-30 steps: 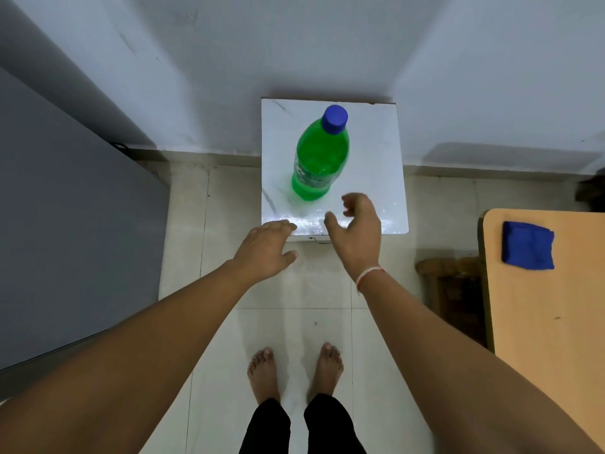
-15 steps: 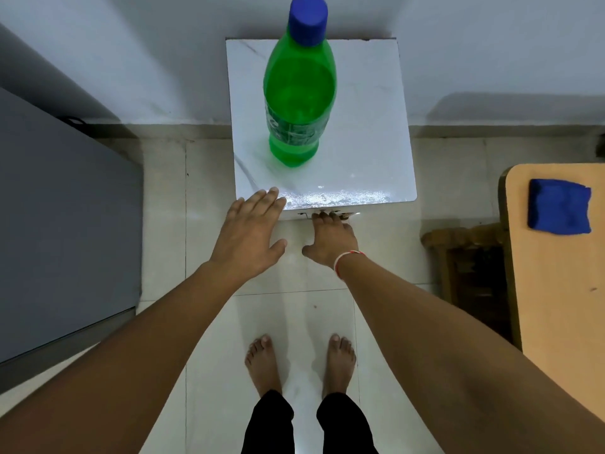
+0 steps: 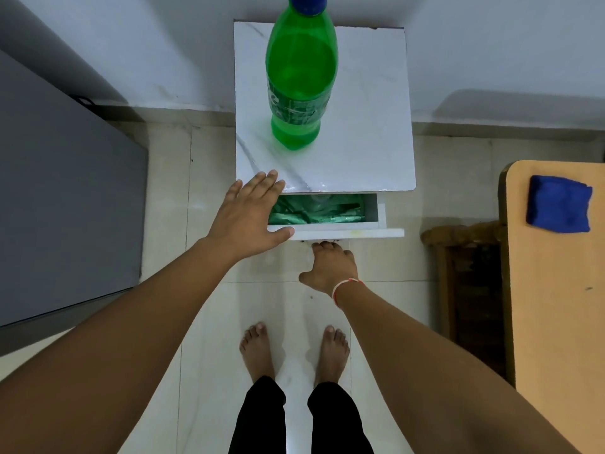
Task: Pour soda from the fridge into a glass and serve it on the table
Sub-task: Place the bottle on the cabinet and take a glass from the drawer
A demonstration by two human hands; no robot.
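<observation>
A green soda bottle with a blue cap stands upright on the white marble-patterned top of a small cabinet, toward the top's left half, at about twelve o'clock from the person's bare feet. The cap is cut off by the upper edge of the view.

Below the top's near edge a drawer stands partly pulled out, and crumpled green plastic lies inside it.

The left hand is spread flat, fingers straight and slightly apart, palm down over the drawer's left end at roughly eleven o'clock from the feet. Its fingertips reach the near left corner of the cabinet top, and its thumb lies along the drawer's front rim. It holds nothing.

The right hand, with a thin red and white thread round the wrist, is at twelve o'clock just under the drawer front. Its fingers curl up beneath the front edge, where a handle would sit; the handle itself is hidden, so what exactly they grip cannot be told.

At three o'clock a wooden table carries a folded blue cloth. A dark wooden stool or chair stands between the table and the cabinet. At nine o'clock is a large grey appliance side.
</observation>
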